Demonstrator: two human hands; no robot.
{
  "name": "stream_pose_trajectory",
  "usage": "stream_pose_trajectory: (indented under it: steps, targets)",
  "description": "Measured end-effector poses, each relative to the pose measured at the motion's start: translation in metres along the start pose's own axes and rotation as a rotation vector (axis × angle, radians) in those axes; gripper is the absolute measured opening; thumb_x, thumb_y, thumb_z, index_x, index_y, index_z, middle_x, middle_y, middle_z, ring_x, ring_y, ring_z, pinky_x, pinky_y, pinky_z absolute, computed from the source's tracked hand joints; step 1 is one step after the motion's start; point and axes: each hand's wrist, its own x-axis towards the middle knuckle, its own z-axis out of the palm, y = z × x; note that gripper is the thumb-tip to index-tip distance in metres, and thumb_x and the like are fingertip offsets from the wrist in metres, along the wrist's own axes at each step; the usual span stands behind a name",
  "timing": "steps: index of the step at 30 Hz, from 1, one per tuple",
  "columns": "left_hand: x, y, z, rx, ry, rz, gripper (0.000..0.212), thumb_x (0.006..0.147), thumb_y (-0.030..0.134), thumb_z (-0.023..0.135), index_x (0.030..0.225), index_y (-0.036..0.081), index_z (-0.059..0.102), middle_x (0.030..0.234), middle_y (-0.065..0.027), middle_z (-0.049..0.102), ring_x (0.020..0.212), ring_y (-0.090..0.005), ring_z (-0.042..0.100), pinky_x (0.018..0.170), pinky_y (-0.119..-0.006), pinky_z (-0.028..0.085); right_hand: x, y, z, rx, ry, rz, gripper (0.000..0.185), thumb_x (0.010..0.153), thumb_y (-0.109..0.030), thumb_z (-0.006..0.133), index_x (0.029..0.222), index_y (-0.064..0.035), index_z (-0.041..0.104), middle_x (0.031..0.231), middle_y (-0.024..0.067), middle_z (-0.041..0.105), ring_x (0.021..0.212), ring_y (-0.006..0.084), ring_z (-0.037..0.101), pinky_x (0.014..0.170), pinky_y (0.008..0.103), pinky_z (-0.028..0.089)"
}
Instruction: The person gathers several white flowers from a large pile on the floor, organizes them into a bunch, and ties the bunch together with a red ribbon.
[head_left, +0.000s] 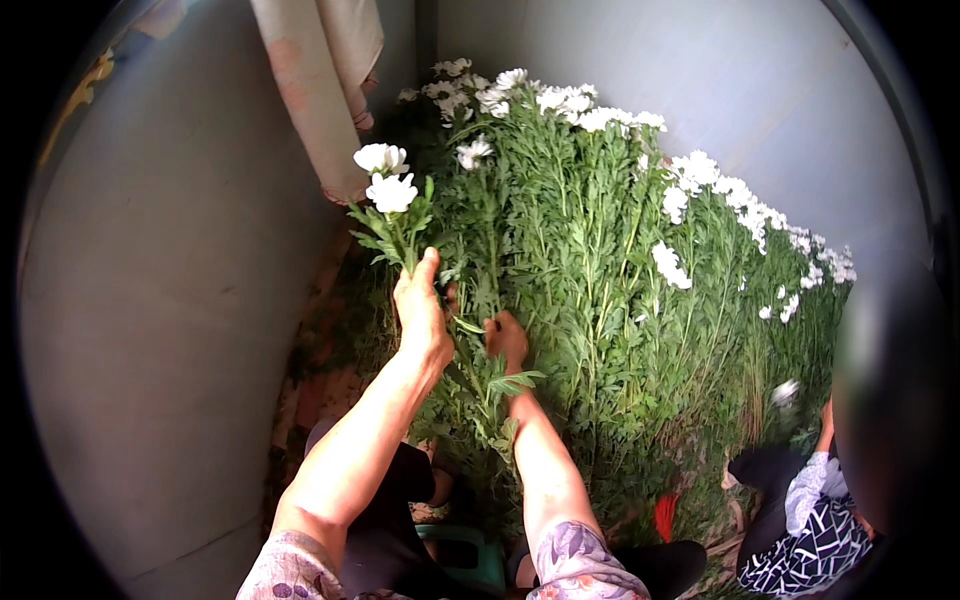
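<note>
My left hand (421, 311) is closed round the stems of a few white chrysanthemums (391, 193), their blooms held upright above the thumb. Below this hand their leafy stems (472, 375) hang between my forearms. To its right, my right hand (508, 341) has its fingers curled around the stem of a single white chrysanthemum (474, 153) at the left end of the heap. Leaves partly hide the fingertips. A large heap of cut chrysanthemums (585, 247) lies before me, blooms at the far side and stems pointing towards me.
Grey panels (172, 285) rise at the left and behind the heap. A stained cloth (315, 97) hangs at the upper left. Under me is a green plastic stool (472, 551). A red bundle (664, 517) lies nearby; another person (810, 525) sits at the right.
</note>
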Motion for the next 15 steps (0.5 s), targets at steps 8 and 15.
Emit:
stream_pose_trajectory:
  steps: [8,15]
  targets:
    - [0.009,-0.002,-0.003,-0.009,-0.129,-0.175,0.035,0.093,0.044,0.058,0.106,0.012,0.050,0.095,-0.0025,0.060,0.071,-0.0192,0.062,0.055,-0.036,0.044,-0.047,-0.004,-0.079,0.829,0.028,0.032,0.033,0.096,-0.026,0.054,0.115,0.0005,0.057,0.108,0.0071,0.061,0.098,0.0187,0.055,0.084,0.0303,0.044]
    - [0.000,-0.007,0.009,-0.134,-0.493,-0.249,0.037,0.089,0.043,0.065,0.112,0.016,0.056,0.095,0.0007,0.062,0.082,-0.0150,0.058,0.069,-0.041,0.049,-0.125,-0.020,-0.133,0.787,-0.054,0.091,0.025,0.099,-0.010,0.044,0.116,0.0005,0.059,0.091,0.0026,0.063,0.069,0.0063,0.052,0.061,0.0221,0.044]
